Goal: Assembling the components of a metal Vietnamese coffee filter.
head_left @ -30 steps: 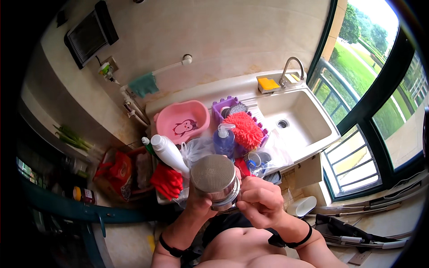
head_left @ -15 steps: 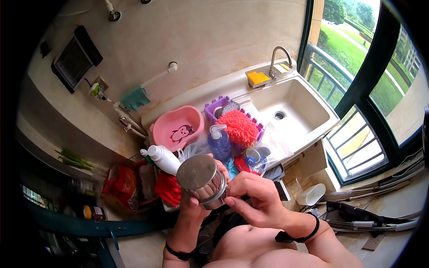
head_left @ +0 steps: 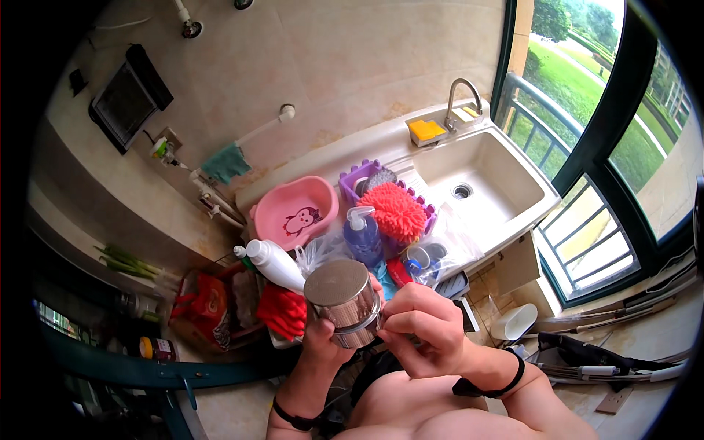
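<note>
My left hand (head_left: 329, 342) is wrapped around a shiny metal canister (head_left: 342, 303) with a fine-meshed or finely perforated flat end turned up. A metal band runs around its lower part. My right hand (head_left: 433, 326) is closed in a pinch at the canister's right edge, beside that band. What exactly its fingertips grip is too small to make out. Just beyond the canister are a white bottle (head_left: 276, 267), a blue pump bottle (head_left: 362, 238) and red cloth or gloves (head_left: 283, 311).
A pink basin (head_left: 276, 207) stands behind the bottles. Beside it a purple basket (head_left: 351, 178) bears a red chenille mitt (head_left: 392, 211). To the right lies a white sink (head_left: 513, 204) with a curved faucet (head_left: 453, 103) and a yellow sponge (head_left: 426, 130). A window frame (head_left: 587, 158) borders the right.
The canister and both hands have shifted slightly to the right in the picture, and the canister sits a little lower. My hold on it looks the same.
</note>
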`<control>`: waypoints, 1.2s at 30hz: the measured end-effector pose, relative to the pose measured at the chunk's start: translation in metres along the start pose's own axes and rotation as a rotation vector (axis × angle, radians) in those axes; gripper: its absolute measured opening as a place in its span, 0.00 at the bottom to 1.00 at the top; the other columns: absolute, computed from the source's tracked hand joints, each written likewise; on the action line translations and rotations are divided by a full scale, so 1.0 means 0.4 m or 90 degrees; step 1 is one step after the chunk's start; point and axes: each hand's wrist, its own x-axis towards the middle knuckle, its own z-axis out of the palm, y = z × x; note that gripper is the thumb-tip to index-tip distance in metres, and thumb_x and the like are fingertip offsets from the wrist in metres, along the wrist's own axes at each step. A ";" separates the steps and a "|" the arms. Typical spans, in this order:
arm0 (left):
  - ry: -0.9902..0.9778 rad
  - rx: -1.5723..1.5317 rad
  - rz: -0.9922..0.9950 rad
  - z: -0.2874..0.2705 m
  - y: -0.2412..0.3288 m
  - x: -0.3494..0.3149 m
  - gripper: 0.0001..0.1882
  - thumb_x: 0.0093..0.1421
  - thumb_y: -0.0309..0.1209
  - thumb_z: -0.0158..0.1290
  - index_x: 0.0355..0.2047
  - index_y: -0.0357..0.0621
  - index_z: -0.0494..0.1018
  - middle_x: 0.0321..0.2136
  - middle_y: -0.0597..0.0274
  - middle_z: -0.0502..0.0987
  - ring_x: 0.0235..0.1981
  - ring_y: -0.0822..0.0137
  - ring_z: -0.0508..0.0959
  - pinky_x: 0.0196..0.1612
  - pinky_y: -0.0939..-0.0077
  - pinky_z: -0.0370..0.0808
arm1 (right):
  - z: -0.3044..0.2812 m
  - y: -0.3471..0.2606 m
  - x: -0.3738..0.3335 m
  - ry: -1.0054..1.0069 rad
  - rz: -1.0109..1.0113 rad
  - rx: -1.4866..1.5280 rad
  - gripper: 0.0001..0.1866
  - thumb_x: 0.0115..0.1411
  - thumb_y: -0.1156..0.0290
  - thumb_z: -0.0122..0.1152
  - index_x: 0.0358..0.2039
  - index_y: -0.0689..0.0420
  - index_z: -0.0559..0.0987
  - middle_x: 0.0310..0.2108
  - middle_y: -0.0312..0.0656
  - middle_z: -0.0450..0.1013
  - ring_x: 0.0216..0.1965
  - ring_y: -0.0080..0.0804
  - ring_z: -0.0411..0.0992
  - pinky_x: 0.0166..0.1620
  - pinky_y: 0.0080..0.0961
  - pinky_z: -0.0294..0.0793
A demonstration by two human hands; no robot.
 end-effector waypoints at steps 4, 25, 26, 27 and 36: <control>0.023 0.025 -0.031 -0.003 -0.002 -0.006 0.51 0.50 0.62 0.64 0.63 0.38 0.64 0.47 0.48 0.74 0.48 0.57 0.75 0.53 0.66 0.76 | -0.005 0.006 0.008 -0.019 -0.076 -0.049 0.11 0.46 0.87 0.68 0.31 0.64 0.79 0.31 0.45 0.73 0.27 0.40 0.72 0.31 0.31 0.74; 0.033 0.034 0.074 0.018 0.004 0.013 0.54 0.46 0.54 0.73 0.65 0.38 0.61 0.51 0.52 0.70 0.48 0.56 0.74 0.52 0.63 0.74 | -0.001 -0.017 -0.010 0.012 0.112 0.009 0.10 0.53 0.84 0.72 0.34 0.62 0.80 0.35 0.46 0.77 0.35 0.38 0.77 0.39 0.28 0.77; 0.042 0.025 0.064 0.020 0.003 0.014 0.53 0.46 0.54 0.73 0.64 0.38 0.61 0.51 0.52 0.70 0.48 0.56 0.73 0.52 0.63 0.74 | -0.002 -0.016 -0.013 0.010 0.119 0.011 0.10 0.53 0.84 0.72 0.34 0.62 0.80 0.35 0.46 0.77 0.36 0.38 0.77 0.40 0.28 0.77; 0.053 0.015 0.054 0.020 0.004 0.014 0.53 0.46 0.53 0.73 0.64 0.38 0.61 0.51 0.53 0.70 0.48 0.57 0.73 0.52 0.64 0.74 | 0.000 -0.017 -0.016 0.009 0.119 0.013 0.10 0.53 0.84 0.72 0.34 0.62 0.80 0.35 0.46 0.77 0.36 0.38 0.77 0.40 0.28 0.77; 0.038 0.012 0.031 0.012 0.007 0.010 0.51 0.46 0.54 0.72 0.62 0.39 0.62 0.50 0.53 0.71 0.48 0.56 0.73 0.52 0.63 0.74 | 0.004 -0.013 -0.033 0.018 0.230 0.145 0.05 0.59 0.84 0.69 0.33 0.64 0.80 0.37 0.45 0.77 0.37 0.29 0.75 0.40 0.23 0.74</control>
